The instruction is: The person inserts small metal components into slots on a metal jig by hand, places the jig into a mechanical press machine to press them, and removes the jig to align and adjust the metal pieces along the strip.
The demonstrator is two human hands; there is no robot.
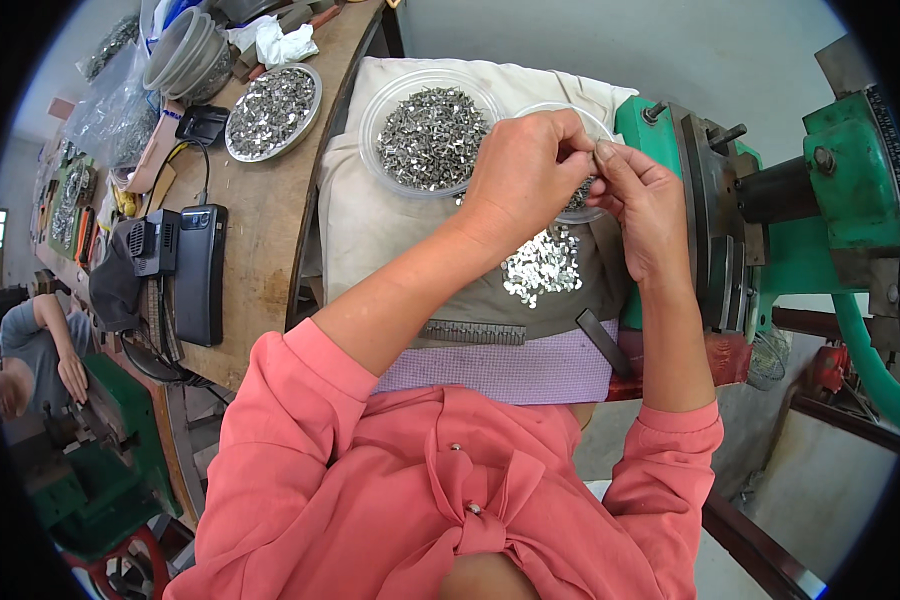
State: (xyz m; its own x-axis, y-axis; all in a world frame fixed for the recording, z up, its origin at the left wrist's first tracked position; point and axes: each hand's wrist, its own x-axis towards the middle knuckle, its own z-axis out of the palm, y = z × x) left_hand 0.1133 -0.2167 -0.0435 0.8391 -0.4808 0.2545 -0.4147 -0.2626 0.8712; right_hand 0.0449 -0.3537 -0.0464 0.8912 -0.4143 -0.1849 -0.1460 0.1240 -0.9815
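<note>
My left hand (525,170) and my right hand (650,205) meet above a clear round tub (545,107), fingertips pinched close together. Whatever tiny piece they grip is too small to make out. The hands cover most of this tub; small metal parts show in it between them. Left of it stands a larger clear tub (367,135) full of small grey metal parts (432,135). Nearer me, a loose heap of flat shiny metal pieces (542,265) lies on the cloth. A notched metal strip (475,332) and a dark flat bar (602,342) lie close to my body.
A green machine (855,185) with a thick dark shaft stands at the right. On the wooden table (255,250) at left are a black phone (202,275), cables and a white bowl (320,95) of metal pieces. Another person (45,340) sits at far left beside green machinery.
</note>
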